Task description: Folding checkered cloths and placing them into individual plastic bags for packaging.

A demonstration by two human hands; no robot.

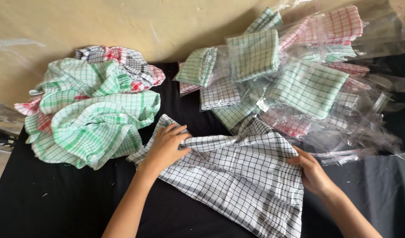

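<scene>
Lying spread on the black counter [57, 207], a black-and-white checked cloth [237, 176] is seen at the centre of the view, rumpled, with folds running toward its upper edge. It is pressed down near its upper left corner by the left hand [165, 147], which is laid palm-down with the fingers [178, 131] curled over a gathered fold; the forearm is stretched in from the lower edge, angled up and to the right. The cloth's right edge is pinched by the right hand [312, 174], thumb on top and the fingers tucked under the fabric, so that grip is closed on the cloth; its forearm is brought in from the lower right corner.

To the left, just beside the cloth, a loose heap of green and red checked cloths [87, 114] is piled. Above and to the right, folded checked cloths in clear plastic bags [299, 75] are stacked in a jumble, some green, some red, some dark-lined. A tan wall [123, 22] is seen behind everything.
</scene>
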